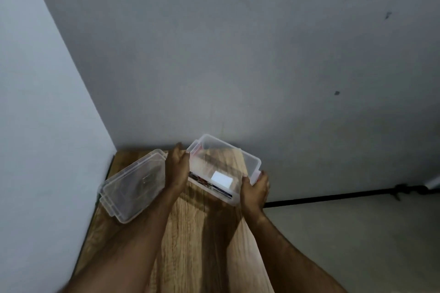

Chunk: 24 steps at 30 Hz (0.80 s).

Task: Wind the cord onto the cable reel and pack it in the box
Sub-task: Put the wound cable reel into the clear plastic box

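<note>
A clear plastic box (228, 150) with a white label on its side is held tilted above the wooden table (204, 233). My left hand (177, 169) grips its left end and my right hand (254, 188) grips its near right corner. The box's clear lid (133, 188) lies on the table to the left, apart from the box. Neither the cord nor the cable reel shows; nothing is plainly visible inside the box.
The narrow table stands in a corner, with walls close on the left and behind. A black bar (333, 196) runs along the wall's foot at right, above the grey floor (357, 233).
</note>
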Motion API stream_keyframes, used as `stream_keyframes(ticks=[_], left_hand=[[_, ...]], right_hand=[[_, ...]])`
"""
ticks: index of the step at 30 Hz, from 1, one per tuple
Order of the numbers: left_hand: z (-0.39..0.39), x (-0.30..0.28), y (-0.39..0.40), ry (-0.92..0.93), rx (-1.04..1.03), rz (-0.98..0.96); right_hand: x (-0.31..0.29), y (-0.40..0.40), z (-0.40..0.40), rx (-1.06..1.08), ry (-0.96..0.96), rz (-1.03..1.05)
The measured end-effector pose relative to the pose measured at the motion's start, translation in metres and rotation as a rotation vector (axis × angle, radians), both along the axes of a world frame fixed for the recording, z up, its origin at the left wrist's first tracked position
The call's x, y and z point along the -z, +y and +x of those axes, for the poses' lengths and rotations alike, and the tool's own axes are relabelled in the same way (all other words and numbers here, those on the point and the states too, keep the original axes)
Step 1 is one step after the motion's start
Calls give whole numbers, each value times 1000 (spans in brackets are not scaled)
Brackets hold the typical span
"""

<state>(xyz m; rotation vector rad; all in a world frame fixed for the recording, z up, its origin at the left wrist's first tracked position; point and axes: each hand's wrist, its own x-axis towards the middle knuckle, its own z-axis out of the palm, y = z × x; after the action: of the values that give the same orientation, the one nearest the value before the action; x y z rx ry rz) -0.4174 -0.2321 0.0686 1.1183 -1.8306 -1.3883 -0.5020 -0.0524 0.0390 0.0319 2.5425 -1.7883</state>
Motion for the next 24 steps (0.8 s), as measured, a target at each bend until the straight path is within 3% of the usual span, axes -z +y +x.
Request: stream_keyframes(ticks=[13,24], left_hand=[[-49,28,-40,-54,149,159],[-7,7,-11,-112,96,208]], right_hand=[[11,-10,-22,-25,-106,-67],[-12,12,-5,-105,-128,-126]])
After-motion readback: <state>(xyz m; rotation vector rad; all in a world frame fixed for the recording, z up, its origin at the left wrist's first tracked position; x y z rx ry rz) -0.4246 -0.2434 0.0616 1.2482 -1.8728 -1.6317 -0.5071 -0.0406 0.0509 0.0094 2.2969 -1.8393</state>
